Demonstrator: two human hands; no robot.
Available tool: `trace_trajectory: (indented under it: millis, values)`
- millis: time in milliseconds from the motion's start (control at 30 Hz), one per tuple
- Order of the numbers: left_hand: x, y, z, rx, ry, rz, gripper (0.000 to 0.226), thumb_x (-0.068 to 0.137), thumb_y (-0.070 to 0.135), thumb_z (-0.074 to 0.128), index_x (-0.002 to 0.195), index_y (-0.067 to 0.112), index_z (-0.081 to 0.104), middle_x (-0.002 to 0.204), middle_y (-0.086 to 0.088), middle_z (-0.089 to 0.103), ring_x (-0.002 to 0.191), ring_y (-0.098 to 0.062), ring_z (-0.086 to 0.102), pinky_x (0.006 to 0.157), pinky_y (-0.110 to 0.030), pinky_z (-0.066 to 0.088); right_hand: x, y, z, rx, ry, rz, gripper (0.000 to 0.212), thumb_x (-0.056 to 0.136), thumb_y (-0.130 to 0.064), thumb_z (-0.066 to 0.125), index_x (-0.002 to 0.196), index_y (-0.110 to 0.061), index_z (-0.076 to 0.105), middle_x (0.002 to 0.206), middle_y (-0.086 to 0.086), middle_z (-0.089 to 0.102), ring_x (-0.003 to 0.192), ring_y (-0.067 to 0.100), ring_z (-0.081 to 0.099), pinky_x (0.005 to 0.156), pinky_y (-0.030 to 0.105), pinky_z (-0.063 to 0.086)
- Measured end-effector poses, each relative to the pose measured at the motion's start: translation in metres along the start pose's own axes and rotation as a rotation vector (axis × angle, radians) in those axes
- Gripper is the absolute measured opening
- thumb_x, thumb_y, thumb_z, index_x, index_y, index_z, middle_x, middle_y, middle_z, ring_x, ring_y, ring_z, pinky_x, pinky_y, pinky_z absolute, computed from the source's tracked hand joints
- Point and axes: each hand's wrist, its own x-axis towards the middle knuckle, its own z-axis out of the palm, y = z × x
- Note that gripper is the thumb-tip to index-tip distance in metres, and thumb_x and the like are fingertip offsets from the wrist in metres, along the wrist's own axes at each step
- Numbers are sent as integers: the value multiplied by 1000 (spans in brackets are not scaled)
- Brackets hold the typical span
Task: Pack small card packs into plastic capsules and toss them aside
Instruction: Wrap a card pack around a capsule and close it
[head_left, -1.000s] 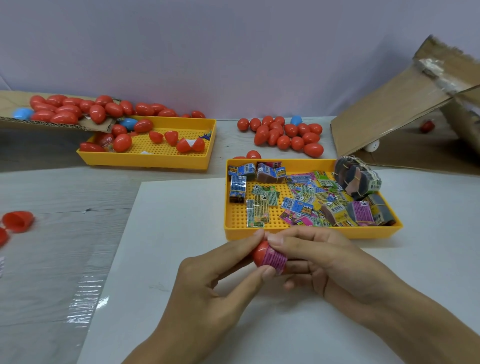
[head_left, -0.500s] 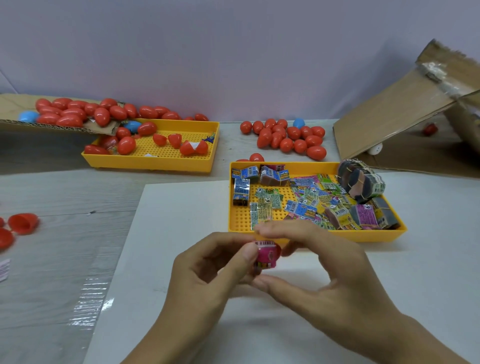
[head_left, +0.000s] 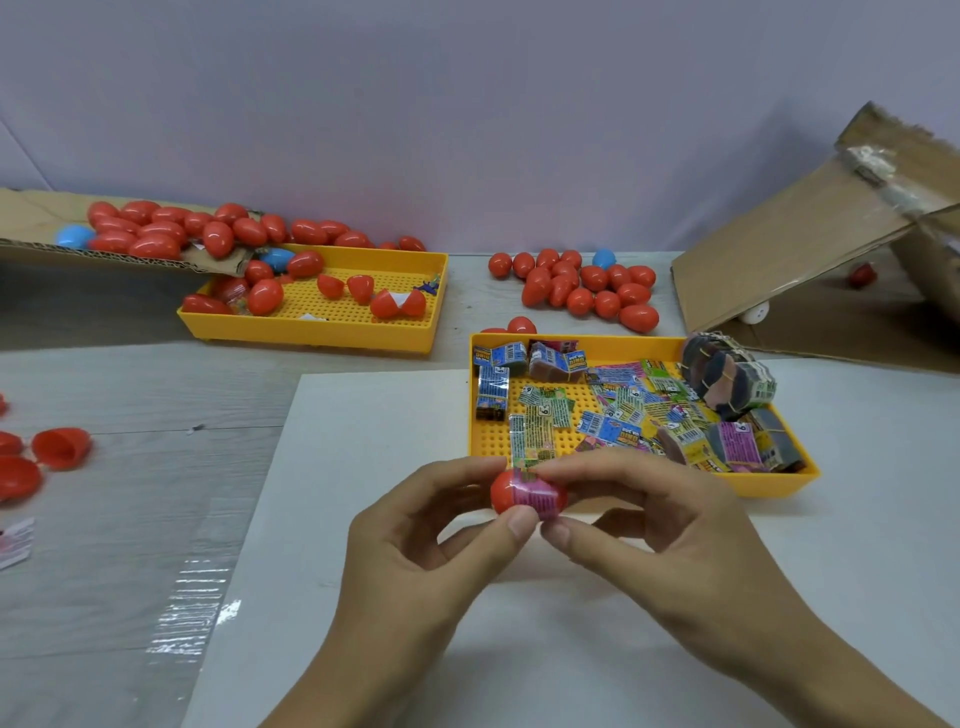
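My left hand (head_left: 415, 561) pinches a red capsule half (head_left: 503, 493) between thumb and fingers, just in front of the near yellow tray (head_left: 769, 480). A pink card pack (head_left: 537, 494) sticks out of that half toward the right. My right hand (head_left: 670, 535) pinches the pack's free end with thumb and forefinger. Both hands hover above the white sheet (head_left: 363, 467). The near tray holds many loose card packs (head_left: 613, 415) and banded bundles (head_left: 727, 382).
A second yellow tray (head_left: 311, 332) at the back left holds red capsules and halves, fed from a cardboard flap (head_left: 31, 249). Closed red capsules (head_left: 582, 291) lie behind the near tray. Open red halves (head_left: 60, 447) lie at the left edge. A cardboard box (head_left: 810, 260) stands back right.
The capsule half and pack have turned in my fingers: the red half now shows on the left with the pink pack lying sideways. Both hands stay at the tray's front edge.
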Motion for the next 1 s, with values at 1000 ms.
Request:
trace_trajectory:
  millis: [1000]
  values:
    - [10,-13,1,29,-26,-170,35,58,-38,66,77,-9,70,71,-24,71,67,-30,73,57,-22,59,74,-118,-238,-1092,843,-129,29,89,-39,67,112,-23,72,128,1,61,117,15,56,103,28,41]
